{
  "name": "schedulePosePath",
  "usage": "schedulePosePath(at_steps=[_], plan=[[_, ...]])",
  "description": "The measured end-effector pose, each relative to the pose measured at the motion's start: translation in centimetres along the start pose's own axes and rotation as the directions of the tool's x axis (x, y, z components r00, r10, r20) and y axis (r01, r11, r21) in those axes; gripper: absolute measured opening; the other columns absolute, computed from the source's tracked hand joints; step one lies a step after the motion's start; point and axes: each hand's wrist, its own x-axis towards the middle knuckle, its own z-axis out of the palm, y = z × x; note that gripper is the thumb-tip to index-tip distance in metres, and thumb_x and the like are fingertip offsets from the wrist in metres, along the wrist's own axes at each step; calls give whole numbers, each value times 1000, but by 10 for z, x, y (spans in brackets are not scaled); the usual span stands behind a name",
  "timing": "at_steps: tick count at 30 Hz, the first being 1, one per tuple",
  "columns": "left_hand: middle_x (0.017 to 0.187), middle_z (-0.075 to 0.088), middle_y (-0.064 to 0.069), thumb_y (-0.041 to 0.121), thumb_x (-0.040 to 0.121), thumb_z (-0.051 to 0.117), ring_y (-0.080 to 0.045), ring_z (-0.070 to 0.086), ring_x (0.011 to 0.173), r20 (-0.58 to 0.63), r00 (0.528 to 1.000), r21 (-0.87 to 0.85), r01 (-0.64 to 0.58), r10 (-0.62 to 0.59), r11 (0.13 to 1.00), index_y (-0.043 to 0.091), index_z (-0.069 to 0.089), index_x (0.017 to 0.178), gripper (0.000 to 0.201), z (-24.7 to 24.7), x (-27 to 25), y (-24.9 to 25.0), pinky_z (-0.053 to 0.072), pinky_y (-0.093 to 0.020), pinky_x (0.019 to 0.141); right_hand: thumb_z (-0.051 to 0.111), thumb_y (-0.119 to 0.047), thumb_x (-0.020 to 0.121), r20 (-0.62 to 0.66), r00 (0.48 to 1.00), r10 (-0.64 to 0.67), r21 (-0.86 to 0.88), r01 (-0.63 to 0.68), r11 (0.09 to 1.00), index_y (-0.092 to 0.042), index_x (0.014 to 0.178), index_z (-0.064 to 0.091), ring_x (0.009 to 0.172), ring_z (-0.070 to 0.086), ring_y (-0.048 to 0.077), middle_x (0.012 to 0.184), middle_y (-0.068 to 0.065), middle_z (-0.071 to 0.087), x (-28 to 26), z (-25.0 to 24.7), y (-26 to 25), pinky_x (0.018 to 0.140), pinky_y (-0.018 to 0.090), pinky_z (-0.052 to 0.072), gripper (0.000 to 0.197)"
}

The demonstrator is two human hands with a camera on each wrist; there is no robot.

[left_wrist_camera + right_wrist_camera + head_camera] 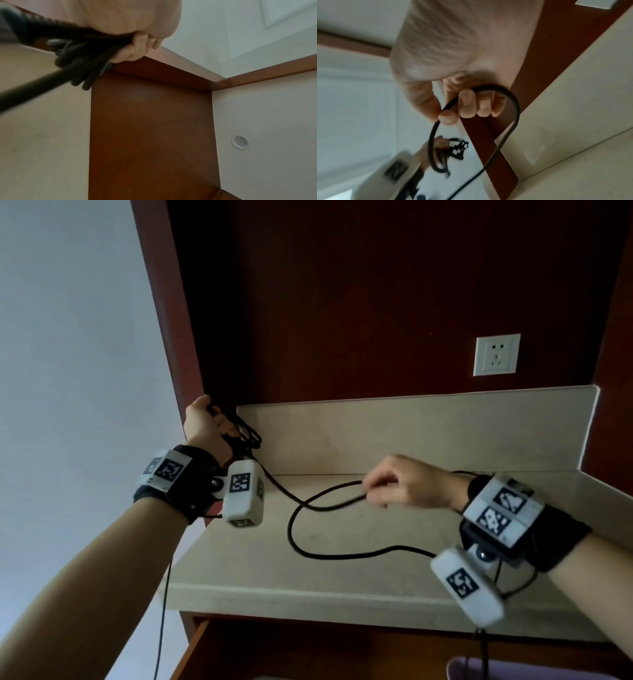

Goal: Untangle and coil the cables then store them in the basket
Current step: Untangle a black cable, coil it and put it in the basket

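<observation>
Left hand (pixel 205 422) is raised at the left end of the beige countertop (pixel 342 570), fingers (pixel 140 46) curled round a bundle of coiled loops of the black cable (pixel 298 529). From the bundle the cable runs down across the countertop, crosses itself in a loose loop, and trails toward the right wrist. Right hand (pixel 407 484) hovers above the countertop, thumb and fingers (pixel 467 104) pinching a bend of the same cable. A white wall socket (pixel 496 355) sits on the dark red-brown back panel (pixel 342 302). A pale purple object (pixel 513 669), only partly in view, lies below the counter edge.
</observation>
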Motion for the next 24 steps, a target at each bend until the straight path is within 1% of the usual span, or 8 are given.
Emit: schedulePosePath(at_steps=[2, 6, 9, 13, 15, 17, 21, 24], plan=[[33, 22, 9, 28, 95, 41, -8, 17, 27, -2, 1000, -11, -8, 8, 1000, 20, 29, 56, 41, -8, 2, 3, 16, -16, 32, 55, -13, 85, -128, 992, 16, 121, 0, 993, -19, 54, 53, 45, 37, 0, 44, -12, 45, 5, -15, 4, 53, 14, 29, 31], [33, 23, 9, 32, 94, 41, -7, 18, 27, 24, 1000, -112, 16, -14, 994, 21, 29, 57, 40, -18, 8, 12, 17, -16, 32, 56, -24, 92, -354, 878, 321, 177, -274, 945, -12, 68, 61, 33, 22, 4, 33, -12, 32, 9, -37, 33, 39, 19, 22, 28], [34, 23, 10, 34, 96, 37, -6, 18, 26, 140, 989, -132, -21, 40, 991, 21, 30, 58, 40, -13, 7, 17, 17, -17, 29, 56, -29, 92, -357, 844, 400, 344, -279, 897, -12, 60, 48, 35, 21, 8, 42, -7, 25, 13, -44, 43, 40, 21, 22, 38], [32, 23, 10, 35, 97, 30, -5, 19, 26, 328, 935, -133, -95, 135, 986, 20, 33, 62, 39, -12, 6, 34, 16, -17, 31, 39, -19, 97, -272, 891, 365, 593, -143, 793, -14, 59, 36, 39, 25, 9, 41, -9, 24, 7, -64, 40, 52, 28, 23, 38], [31, 24, 10, 36, 93, 34, -5, 20, 24, 458, 877, -87, -115, 143, 989, 20, 41, 59, 38, -14, 3, 39, 15, -17, 32, 37, -18, 96, -228, 884, 408, 601, -202, 773, -13, 65, 41, 36, 21, 7, 41, -10, 23, 8, -72, 40, 48, 26, 19, 32], [30, 27, 11, 43, 83, 46, -4, 23, 23, 615, 781, -12, -126, 106, 992, 23, 49, 54, 36, -14, -4, 35, 16, -17, 30, 40, -19, 97, -241, 826, 510, 609, -281, 742, -14, 69, 43, 33, 17, 5, 40, -10, 23, 15, -75, 42, 40, 22, 15, 29], [30, 29, 10, 51, 54, 80, -3, 24, 22, 803, 556, 310, -81, -215, 947, 21, 53, 52, 40, -3, -33, 19, 19, -12, 31, 43, -15, 95, -313, 695, 647, 726, -264, 635, -13, 70, 43, 27, 19, 3, 34, -11, 24, 29, -77, 38, 31, 13, 15, 25], [33, 29, 8, 39, 75, 64, -4, 21, 25, 774, 482, 577, -269, -411, 771, 20, 58, 53, 30, 10, -59, -1, 14, -13, 34, 41, -16, 98, -322, 695, 643, 794, -172, 583, -11, 70, 44, 25, 22, 2, 31, -9, 25, 35, -79, 24, 31, 12, 19, 28]])
